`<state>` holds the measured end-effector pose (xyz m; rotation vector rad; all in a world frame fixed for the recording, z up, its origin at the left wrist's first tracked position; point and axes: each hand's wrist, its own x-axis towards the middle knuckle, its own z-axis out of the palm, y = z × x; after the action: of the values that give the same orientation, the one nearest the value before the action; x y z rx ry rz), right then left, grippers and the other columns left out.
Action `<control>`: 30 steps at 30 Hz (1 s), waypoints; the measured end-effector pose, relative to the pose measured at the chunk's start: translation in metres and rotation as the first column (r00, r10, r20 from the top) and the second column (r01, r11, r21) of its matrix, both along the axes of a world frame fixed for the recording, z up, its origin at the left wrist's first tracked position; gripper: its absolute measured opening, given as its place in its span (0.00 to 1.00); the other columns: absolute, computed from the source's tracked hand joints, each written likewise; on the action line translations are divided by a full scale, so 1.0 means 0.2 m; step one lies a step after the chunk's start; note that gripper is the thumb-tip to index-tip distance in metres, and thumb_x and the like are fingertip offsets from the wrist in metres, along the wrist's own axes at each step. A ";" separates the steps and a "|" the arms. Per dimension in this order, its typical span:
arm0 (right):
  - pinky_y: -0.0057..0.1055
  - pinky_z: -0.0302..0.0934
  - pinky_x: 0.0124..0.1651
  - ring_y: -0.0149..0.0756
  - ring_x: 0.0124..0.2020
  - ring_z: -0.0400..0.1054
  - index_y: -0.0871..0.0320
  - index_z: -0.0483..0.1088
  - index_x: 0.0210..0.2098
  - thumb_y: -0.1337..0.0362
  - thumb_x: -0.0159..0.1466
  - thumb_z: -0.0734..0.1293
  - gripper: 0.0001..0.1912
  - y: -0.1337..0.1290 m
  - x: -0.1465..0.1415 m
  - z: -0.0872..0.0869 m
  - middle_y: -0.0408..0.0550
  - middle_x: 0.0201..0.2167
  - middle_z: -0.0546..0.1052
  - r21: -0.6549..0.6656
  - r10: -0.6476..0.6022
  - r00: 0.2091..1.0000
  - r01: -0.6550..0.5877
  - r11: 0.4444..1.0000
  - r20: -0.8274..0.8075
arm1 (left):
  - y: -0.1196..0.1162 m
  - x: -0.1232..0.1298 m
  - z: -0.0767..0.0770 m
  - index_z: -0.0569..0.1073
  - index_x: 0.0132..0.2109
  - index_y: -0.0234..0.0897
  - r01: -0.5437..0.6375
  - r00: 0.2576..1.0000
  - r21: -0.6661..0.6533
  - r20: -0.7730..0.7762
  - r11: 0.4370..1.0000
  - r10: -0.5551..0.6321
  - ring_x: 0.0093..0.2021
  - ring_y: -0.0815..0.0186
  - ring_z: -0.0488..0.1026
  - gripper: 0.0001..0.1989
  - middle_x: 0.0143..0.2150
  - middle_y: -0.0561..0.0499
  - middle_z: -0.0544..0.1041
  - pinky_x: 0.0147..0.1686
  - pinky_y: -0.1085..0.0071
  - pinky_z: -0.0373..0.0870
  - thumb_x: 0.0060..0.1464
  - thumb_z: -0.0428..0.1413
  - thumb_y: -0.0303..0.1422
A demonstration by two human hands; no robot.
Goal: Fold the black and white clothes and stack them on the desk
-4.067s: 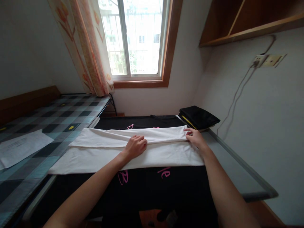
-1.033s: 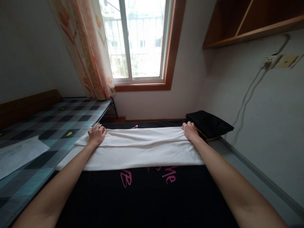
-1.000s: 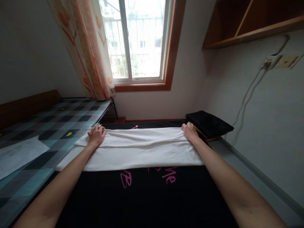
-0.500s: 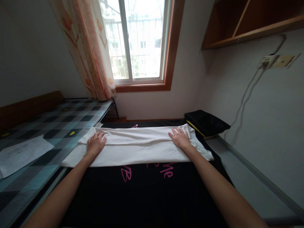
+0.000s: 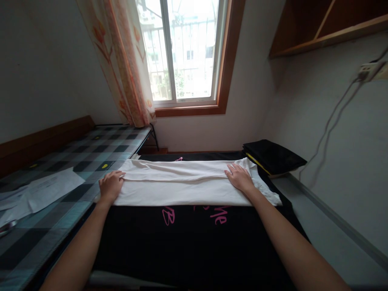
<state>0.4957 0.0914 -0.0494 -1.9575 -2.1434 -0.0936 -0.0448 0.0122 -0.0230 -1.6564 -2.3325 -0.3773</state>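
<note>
A white garment (image 5: 178, 192), folded into a long flat strip, lies across a black cloth with pink lettering (image 5: 194, 238). My left hand (image 5: 111, 186) rests over its left end, palm down, fingers bent slightly and pointing right. Beneath that hand and wrist, the garment's left corner is mostly hidden. Near the right end, my right hand (image 5: 239, 176) presses flat on the upper layer with its fingers spread. A lengthwise fold edge runs between both hands. Beyond the right hand, the garment's end looks loose and wrinkled.
On the left stands a bed with a checked mattress (image 5: 121, 141), bearing white papers (image 5: 45, 194). A folded black item with yellow edging (image 5: 273, 157) lies at the back right. A cable (image 5: 327, 125) hangs on the right wall, below a wooden shelf (image 5: 303, 44). A window is ahead.
My left hand has slid left to the garment's end, covering its corner. My right hand stays at about the same spot on the cloth. The camera view has turned slightly left.
</note>
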 end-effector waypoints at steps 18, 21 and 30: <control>0.45 0.52 0.60 0.48 0.57 0.63 0.60 0.73 0.51 0.61 0.68 0.55 0.19 -0.01 0.00 -0.01 0.59 0.56 0.71 0.176 0.092 0.993 -0.079 0.981 -0.069 | -0.08 0.07 -0.02 0.79 0.41 0.41 0.001 0.993 0.070 -0.118 0.998 0.007 0.52 0.49 0.66 0.15 0.49 0.42 0.76 0.51 0.50 0.53 0.56 0.49 0.30; 0.45 0.51 0.61 0.46 0.56 0.63 0.58 0.74 0.48 0.62 0.69 0.55 0.18 -0.04 -0.06 0.02 0.57 0.54 0.72 0.248 0.235 0.969 -0.211 0.946 -0.073 | -0.05 0.08 -0.04 0.79 0.41 0.42 0.082 0.989 0.046 -0.126 0.996 -0.076 0.51 0.52 0.68 0.15 0.47 0.44 0.77 0.53 0.50 0.52 0.55 0.48 0.30; 0.41 0.58 0.58 0.42 0.55 0.65 0.56 0.72 0.51 0.60 0.70 0.56 0.18 -0.08 -0.19 0.00 0.54 0.53 0.73 0.194 0.546 0.832 -0.521 0.831 -0.102 | -0.07 0.12 0.01 0.79 0.37 0.39 0.065 0.989 0.125 -0.138 0.990 -0.048 0.46 0.53 0.70 0.13 0.43 0.43 0.76 0.48 0.56 0.57 0.53 0.49 0.28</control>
<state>0.4581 0.0764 -0.0487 -1.1721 -2.4043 -0.0114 -0.0214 -0.0024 -0.0218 -1.6360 -2.1212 -0.4058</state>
